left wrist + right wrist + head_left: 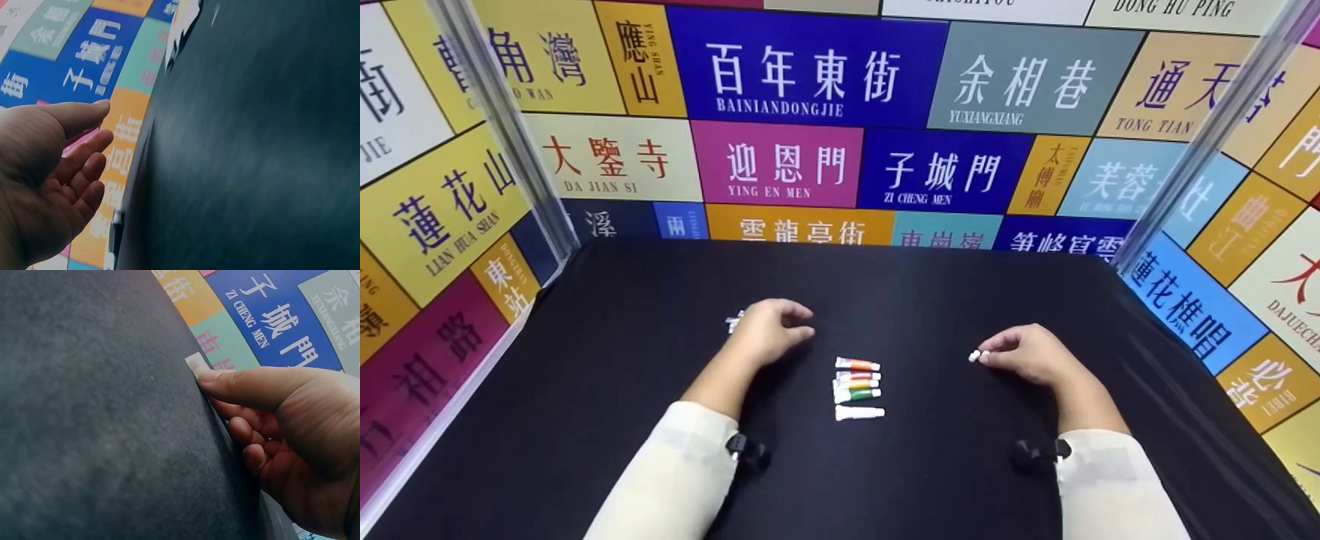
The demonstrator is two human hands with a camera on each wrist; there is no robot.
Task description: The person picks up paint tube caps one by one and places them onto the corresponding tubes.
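My right hand (pixel 1027 354) pinches a small white piece (pixel 194 363) between thumb and forefinger, over the right part of the black table. In the head view a second small white piece (pixel 974 355) shows right at those fingertips. On the left, my left hand (pixel 771 328) has its thumb and fingers apart and loosely bent, with nothing between them. Partly hidden behind it are some small white and purple things (pixel 733 322). Between the hands lie several small paint tubes in a column: an orange tube (pixel 858 365), a red one, a yellow one, a green tube (pixel 858 394) and a white tube (pixel 860 412).
Black cloth covers the table (pixel 930 480). Panels with coloured signs (pixel 810 67) stand along its back and both sides, joined by metal posts (pixel 502 127) at the corners. Each wrist wears a small black camera (pixel 750 450) on a strap.
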